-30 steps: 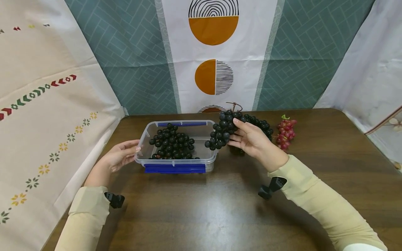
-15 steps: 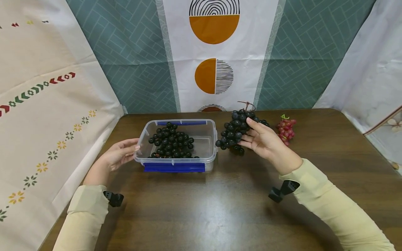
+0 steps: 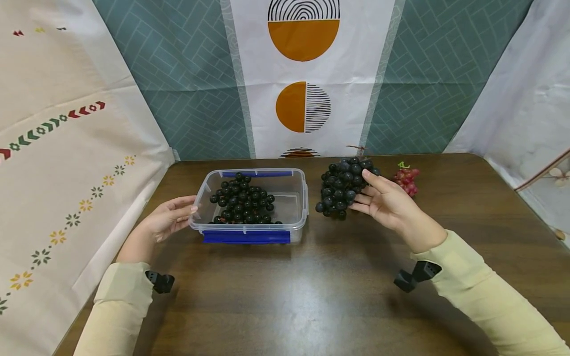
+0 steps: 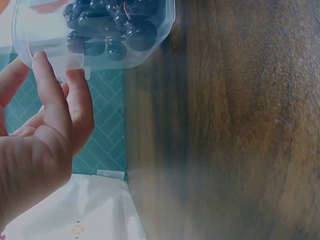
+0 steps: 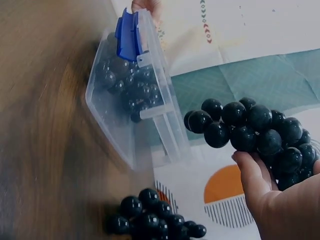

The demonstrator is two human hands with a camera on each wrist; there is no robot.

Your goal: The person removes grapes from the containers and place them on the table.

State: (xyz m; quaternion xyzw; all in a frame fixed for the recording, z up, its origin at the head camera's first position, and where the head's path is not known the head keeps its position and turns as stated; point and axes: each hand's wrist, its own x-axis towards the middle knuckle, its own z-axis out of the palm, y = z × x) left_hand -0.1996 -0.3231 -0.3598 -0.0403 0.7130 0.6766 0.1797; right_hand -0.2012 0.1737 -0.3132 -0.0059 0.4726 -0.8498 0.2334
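My left hand (image 3: 171,217) touches the left end of a clear plastic container (image 3: 289,230) with its fingertips, its fingers not wrapped round the wall. Inside the lidless container lies a bunch of black grapes (image 3: 242,200), mostly toward its left. My right hand (image 3: 392,207) holds another bunch of black grapes (image 5: 245,130) between thumb and fingers, raised right of the container. Below it, in the right wrist view, more black grapes (image 5: 150,217) lie on the table; the held bunch covers most of them in the head view.
A small bunch of red grapes (image 3: 406,180) with a green stem lies at the back right of the brown wooden table (image 3: 267,296). Blue clips (image 3: 247,237) line the container's long sides. Patterned cloths (image 3: 191,99) hang behind and at both sides.
My right hand has moved right with its black grapes, away from the container's right rim and over the grapes on the table. The left hand stays at the container.
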